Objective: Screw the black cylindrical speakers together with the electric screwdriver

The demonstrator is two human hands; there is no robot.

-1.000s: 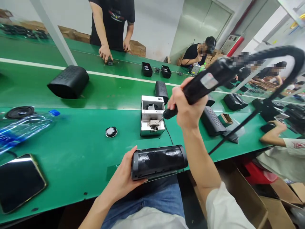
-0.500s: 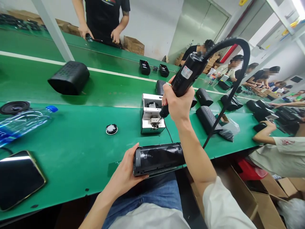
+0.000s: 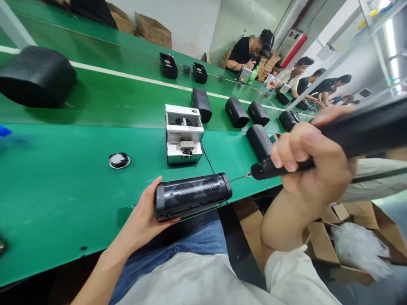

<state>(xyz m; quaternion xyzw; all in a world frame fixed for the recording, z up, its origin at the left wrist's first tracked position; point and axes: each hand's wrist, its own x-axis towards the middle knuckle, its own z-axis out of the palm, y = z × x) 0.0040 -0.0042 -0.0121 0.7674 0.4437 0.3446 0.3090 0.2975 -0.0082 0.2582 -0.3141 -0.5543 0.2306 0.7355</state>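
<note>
My left hand [image 3: 144, 216] grips the left end of a black cylindrical speaker [image 3: 192, 195] lying on its side at the near edge of the green bench [image 3: 63, 186]. My right hand [image 3: 313, 163] holds a black electric screwdriver [image 3: 333, 146] level. Its thin bit [image 3: 240, 177] points left at the speaker's right end cap. I cannot tell whether the bit touches the cap.
A white screw feeder box [image 3: 183, 133] stands behind the speaker, a small round part [image 3: 119, 160] to its left. Several black speakers [image 3: 237, 112] lie on the belt beyond. A big black speaker housing [image 3: 36, 76] is far left. Cardboard boxes [image 3: 346, 237] sit below right. People work at the far end.
My right hand has swung the screwdriver away from the screw feeder and down to the right, laying it level toward the speaker's right end. The view has shifted right.
</note>
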